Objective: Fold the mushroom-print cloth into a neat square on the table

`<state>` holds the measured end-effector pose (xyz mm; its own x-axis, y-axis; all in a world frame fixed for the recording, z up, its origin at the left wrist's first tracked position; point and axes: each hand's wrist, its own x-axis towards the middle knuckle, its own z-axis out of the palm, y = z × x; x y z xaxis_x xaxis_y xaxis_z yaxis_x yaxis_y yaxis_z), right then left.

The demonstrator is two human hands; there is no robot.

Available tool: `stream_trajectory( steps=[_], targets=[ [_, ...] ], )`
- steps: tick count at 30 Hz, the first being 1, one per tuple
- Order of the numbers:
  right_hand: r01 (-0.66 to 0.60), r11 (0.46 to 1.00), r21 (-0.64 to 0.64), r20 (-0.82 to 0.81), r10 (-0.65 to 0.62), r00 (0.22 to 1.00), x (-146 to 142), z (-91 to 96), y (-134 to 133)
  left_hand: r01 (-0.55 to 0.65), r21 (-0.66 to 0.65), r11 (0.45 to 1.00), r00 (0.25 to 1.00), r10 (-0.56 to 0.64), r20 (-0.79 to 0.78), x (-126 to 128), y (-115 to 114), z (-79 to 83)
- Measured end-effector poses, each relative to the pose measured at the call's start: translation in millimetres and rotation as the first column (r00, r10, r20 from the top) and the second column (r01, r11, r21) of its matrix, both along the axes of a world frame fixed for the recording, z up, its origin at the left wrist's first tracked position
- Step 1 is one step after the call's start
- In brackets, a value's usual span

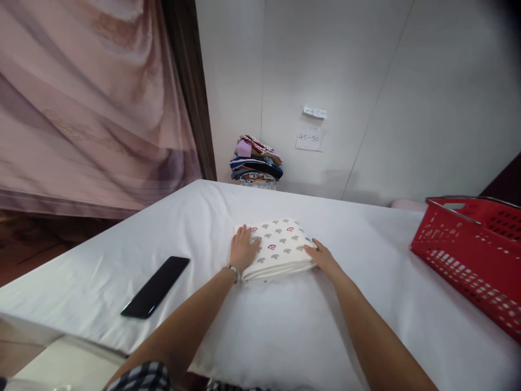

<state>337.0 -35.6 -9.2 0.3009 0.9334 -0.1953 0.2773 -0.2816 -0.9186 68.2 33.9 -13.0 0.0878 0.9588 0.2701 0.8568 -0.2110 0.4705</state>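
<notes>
A folded white cloth (280,245) printed with small mushrooms lies in the middle of the white-covered table (309,326). My left hand (243,248) rests flat on the cloth's left edge, fingers stretched out; a bracelet sits on that wrist. My right hand (323,256) lies against the cloth's right front corner, fingers extended and touching the fabric. Neither hand grips anything.
A black phone (156,287) lies on the table to the left. A red plastic basket (472,255) stands at the right edge. A stack of folded clothes (256,163) sits at the far side by the wall, under two paper notes (310,140). A pink curtain (89,103) hangs at left.
</notes>
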Motion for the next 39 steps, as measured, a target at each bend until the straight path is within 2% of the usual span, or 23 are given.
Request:
stream_trajectory(
  steps=[3,6,9,13,16,18,21,23,25,26,27,28,30,32,34,39],
  targets=[
    [0.006,1.0,0.026,-0.076,-0.004,0.997,0,-1.3,-2,-0.167,-0.107,0.98,0.973,0.181,0.144,-6,3,2.0],
    [0.035,0.993,0.114,-0.103,-0.023,0.994,6,1.1,1,-0.211,-0.191,0.959,0.945,0.25,0.212,-8,2,5.4],
    [0.165,0.965,0.202,-0.155,-0.135,0.979,27,0.8,8,-0.114,-0.262,0.958,0.931,0.195,0.31,-1,-13,6.3],
    [0.422,0.881,0.214,-0.136,-0.401,0.906,67,-15.2,13,0.063,-0.289,0.955,0.937,0.043,0.346,13,-43,0.9],
    [0.437,0.864,0.252,0.002,-0.452,0.892,83,-28.2,14,0.081,-0.251,0.965,0.939,0.011,0.342,15,-48,-0.5],
    [0.382,0.868,0.317,0.125,-0.437,0.891,81,-28.4,14,0.031,-0.19,0.981,0.941,0.036,0.337,13,-40,2.2],
    [0.249,0.856,0.453,0.289,-0.405,0.868,60,-11.7,12,0.005,-0.043,0.999,0.953,0.009,0.304,11,-23,9.6],
    [0.091,0.84,0.534,0.363,-0.325,0.873,34,6.3,6,0.036,0.05,0.998,0.972,-0.046,0.232,13,-12,13.1],
    [-0.12,0.829,0.546,0.433,-0.157,0.888,3,22.6,-5,0.106,0.093,0.99,0.987,-0.116,0.109,17,-6,12.6],
    [-0.229,0.828,0.512,0.488,-0.062,0.87,-14,28.0,-11,0.148,0.078,0.986,0.988,-0.152,0.043,20,-3,10.5],
    [-0.347,0.833,0.432,0.568,0.047,0.821,-30,30.9,-18,0.187,0.044,0.981,0.982,-0.186,-0.014,21,-2,7.4],
    [-0.465,0.828,0.315,0.653,0.167,0.739,-46,31.2,-24,0.215,0.004,0.977,0.975,-0.215,-0.055,23,-1,3.6],
    [-0.679,0.733,0.037,0.745,0.432,0.507,-70,25.3,-35,0.238,-0.052,0.97,0.966,-0.242,-0.087,24,-1,-4.8],
    [-0.722,0.685,-0.091,0.781,0.499,0.375,-83,15.6,-42,0.236,-0.04,0.971,0.968,-0.239,-0.08,24,0,-11.9],
    [-0.722,0.68,-0.128,0.798,0.502,0.332,-88,7.7,-44,0.24,-0.01,0.971,0.968,-0.24,-0.069,23,0,-16.5],
    [-0.728,0.673,-0.133,0.802,0.505,0.319,-84,6.2,-42,0.231,0.04,0.972,0.973,-0.231,-0.005,19,6,-16.5]
  ],
)
